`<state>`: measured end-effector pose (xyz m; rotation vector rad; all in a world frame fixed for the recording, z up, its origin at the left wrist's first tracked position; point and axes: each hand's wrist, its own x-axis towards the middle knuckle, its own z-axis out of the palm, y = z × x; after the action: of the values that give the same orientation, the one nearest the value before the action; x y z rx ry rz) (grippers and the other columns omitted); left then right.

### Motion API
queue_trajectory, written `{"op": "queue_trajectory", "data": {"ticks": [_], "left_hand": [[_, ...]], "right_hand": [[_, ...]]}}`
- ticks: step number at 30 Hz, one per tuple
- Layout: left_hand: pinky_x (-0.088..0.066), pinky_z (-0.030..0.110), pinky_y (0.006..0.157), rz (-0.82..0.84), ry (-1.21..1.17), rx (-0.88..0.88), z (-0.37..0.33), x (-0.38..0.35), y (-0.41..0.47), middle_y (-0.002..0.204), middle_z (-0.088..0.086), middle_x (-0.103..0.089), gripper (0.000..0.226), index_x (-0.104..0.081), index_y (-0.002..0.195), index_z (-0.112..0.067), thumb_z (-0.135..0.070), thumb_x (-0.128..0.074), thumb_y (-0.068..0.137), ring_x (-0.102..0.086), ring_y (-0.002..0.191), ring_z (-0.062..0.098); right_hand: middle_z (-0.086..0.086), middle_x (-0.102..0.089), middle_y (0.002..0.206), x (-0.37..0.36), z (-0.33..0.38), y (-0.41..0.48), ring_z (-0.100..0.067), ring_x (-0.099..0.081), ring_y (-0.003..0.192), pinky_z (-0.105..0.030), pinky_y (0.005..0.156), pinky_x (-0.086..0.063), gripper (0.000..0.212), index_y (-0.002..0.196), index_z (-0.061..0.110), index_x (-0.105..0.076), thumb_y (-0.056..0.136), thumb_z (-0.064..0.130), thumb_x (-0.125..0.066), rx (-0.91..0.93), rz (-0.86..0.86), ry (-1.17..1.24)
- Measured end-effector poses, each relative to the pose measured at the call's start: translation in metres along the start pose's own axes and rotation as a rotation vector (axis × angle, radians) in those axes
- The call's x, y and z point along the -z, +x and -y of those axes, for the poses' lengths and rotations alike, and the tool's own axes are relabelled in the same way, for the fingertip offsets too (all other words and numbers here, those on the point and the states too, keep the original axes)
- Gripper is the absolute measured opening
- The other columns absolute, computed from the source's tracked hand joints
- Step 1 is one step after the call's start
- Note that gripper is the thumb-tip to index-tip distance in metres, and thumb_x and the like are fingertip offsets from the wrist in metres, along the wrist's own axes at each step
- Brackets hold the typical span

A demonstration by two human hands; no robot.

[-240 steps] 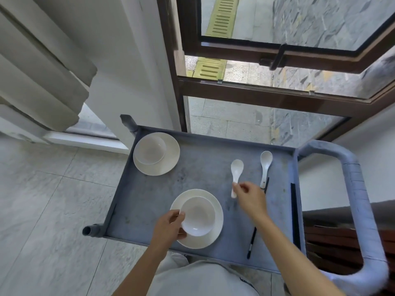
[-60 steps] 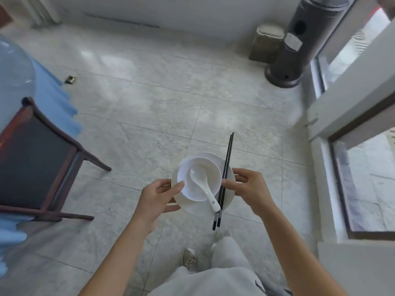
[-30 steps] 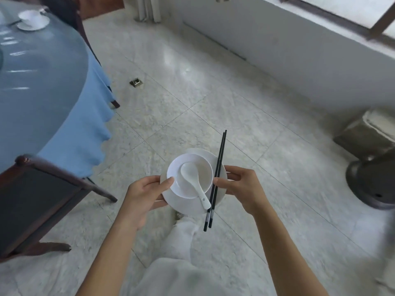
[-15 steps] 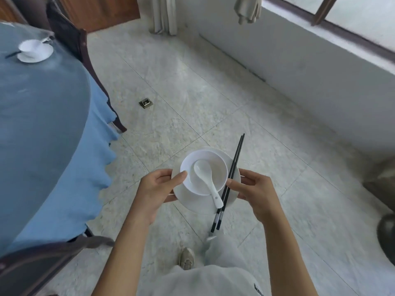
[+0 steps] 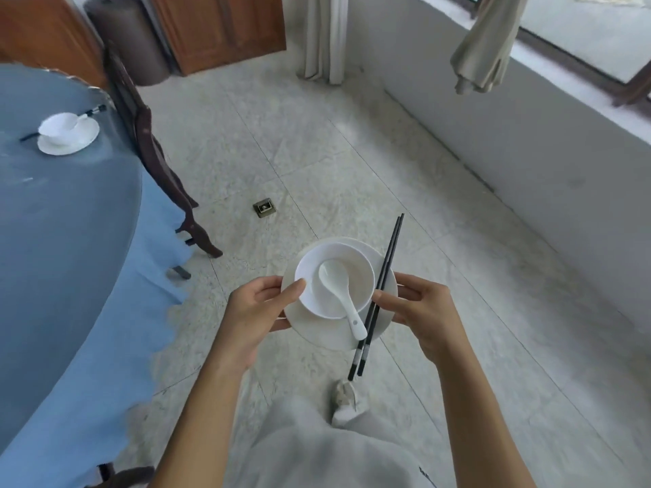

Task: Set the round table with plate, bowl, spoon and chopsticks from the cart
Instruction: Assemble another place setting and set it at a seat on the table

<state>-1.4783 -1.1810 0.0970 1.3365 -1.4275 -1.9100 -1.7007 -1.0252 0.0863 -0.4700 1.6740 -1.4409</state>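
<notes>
Plate [image 5: 331, 338] is held up near the table [image 5: 53, 241]. Bowl [image 5: 359, 272] and spoon [image 5: 340, 294] ride on it, likely to save trips. Left hand [image 5: 257, 311] grips its rim; right hand [image 5: 422, 311] pinches chopsticks [image 5: 384, 276] against it.

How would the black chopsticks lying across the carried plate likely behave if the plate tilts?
The chopsticks look thin, smooth and stiff, so they would probably slide or roll on the glossy plate. Both ends overhang its rim, so a tilt could tip them off. Only the thumb of the right hand pins them, which probably holds them in place.
</notes>
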Motion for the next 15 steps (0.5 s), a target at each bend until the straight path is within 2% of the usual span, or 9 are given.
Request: {"op": "queue_trajectory", "data": {"ticks": [4, 9, 15], "left_hand": [[-0.062, 0.024, 0.065, -0.052, -0.04, -0.008, -0.041, -0.014, 0.068, 0.1, -0.004, -0.082, 0.046, -0.075, 0.101, -0.028, -0.052, -0.087, 0.064, -0.08, 0.089, 0.015], [-0.064, 0.03, 0.071, -0.094, -0.067, -0.021, -0.085, -0.013, 0.17, 0.107, 0.002, -0.081, 0.059, -0.075, 0.11, -0.02, -0.053, -0.092, 0.064, -0.079, 0.096, 0.019], [-0.065, 0.031, 0.072, -0.115, -0.089, -0.039, -0.151, 0.003, 0.308, 0.108, 0.002, -0.081, 0.06, -0.075, 0.111, -0.021, -0.051, -0.091, 0.062, -0.079, 0.098, 0.019]], "right_hand": [[-0.006, -0.083, 0.102, 0.003, 0.045, 0.096, -0.025, -0.081, 0.093, -0.031, 0.073, -0.065, 0.043, 0.12, 0.016, -0.077, 0.078, 0.013, -0.09, 0.003, 0.087, -0.038], [-0.007, -0.083, 0.102, -0.009, 0.087, 0.219, -0.026, -0.081, 0.093, -0.033, 0.074, -0.066, 0.042, 0.118, 0.018, -0.078, 0.079, 0.014, -0.089, 0.015, 0.156, -0.064], [-0.006, -0.083, 0.101, -0.044, 0.144, 0.368, -0.025, -0.081, 0.093, -0.027, 0.07, -0.063, 0.039, 0.117, 0.018, -0.078, 0.08, 0.012, -0.088, 0.027, 0.189, -0.092]]}}
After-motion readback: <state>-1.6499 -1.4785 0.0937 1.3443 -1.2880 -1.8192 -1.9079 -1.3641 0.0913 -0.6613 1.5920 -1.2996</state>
